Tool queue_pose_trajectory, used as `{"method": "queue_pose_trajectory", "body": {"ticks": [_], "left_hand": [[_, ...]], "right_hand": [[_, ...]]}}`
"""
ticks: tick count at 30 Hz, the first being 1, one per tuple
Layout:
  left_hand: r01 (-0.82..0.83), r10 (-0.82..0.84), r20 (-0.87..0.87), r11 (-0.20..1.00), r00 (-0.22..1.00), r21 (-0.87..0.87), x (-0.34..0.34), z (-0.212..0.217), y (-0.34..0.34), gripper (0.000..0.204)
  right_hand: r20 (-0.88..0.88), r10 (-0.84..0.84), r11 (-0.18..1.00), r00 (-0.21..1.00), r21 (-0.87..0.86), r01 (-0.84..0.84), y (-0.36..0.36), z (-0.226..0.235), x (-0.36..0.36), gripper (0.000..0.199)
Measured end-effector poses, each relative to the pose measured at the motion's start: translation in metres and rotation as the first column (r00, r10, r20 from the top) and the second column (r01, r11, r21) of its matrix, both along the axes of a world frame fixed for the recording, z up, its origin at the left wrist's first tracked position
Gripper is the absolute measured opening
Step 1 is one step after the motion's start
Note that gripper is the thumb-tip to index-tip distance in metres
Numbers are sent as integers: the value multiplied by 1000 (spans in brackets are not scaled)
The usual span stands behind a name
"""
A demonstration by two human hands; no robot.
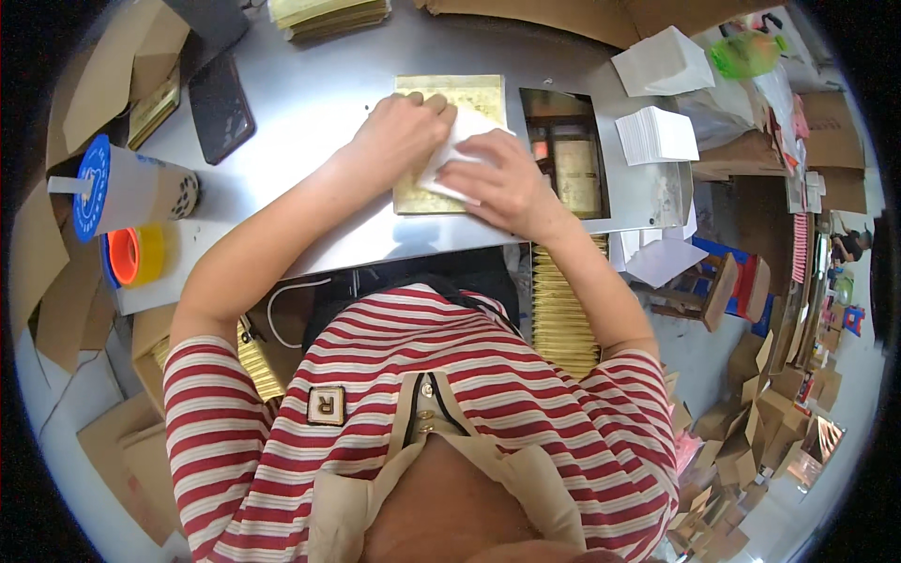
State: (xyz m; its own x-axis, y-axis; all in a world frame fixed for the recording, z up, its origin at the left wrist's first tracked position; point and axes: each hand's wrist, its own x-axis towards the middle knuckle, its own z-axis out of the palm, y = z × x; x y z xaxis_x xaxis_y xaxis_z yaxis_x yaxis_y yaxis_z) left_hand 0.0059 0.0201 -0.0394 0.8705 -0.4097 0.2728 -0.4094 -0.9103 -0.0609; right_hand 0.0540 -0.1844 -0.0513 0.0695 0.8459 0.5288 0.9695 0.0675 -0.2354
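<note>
A flat gold-yellow rectangular piece (476, 88) with a clear-looking border lies on the metal table in front of me. On top of it is a folded white sheet (449, 171), paper or thin cloth. My left hand (404, 129) rests on the gold piece at the white sheet's left side, fingers curled under; what they pinch is hidden. My right hand (502, 180) comes over the sheet from the right, its bent fingers gripping and pressing it. Both hands are close together.
Right of the gold piece is a dark-framed opening (566, 155) with gold pieces inside. White paper stacks (657, 136) stand farther right. At left are a phone (221, 108), a lidded drink cup (141, 190) and tape rolls (136, 255). Another gold stack (328, 17) sits at the back.
</note>
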Motion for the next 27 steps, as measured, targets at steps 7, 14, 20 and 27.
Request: {"method": "queue_pose_trajectory", "body": {"ticks": [7,14,20,27], "left_hand": [[-100,68,-150,971,986,-216,-13,2,2,27],[-7,23,128,993,991,-118,-78,-13,-7,40],[42,-27,94,986,995,-164,-74,-12,-1,37],[15,-27,-62,983,998,-183,-62,5,7,20]], "right_hand": [[110,-315,913,943,-234,333,18,5,-27,56],[146,-605,736,783,-272,619,59,-5,-25,40],[-298,-520,849,800,-73,524,35,8,-31,18],[-458,-822,332,339,98,938,-31,42,23,22]]}}
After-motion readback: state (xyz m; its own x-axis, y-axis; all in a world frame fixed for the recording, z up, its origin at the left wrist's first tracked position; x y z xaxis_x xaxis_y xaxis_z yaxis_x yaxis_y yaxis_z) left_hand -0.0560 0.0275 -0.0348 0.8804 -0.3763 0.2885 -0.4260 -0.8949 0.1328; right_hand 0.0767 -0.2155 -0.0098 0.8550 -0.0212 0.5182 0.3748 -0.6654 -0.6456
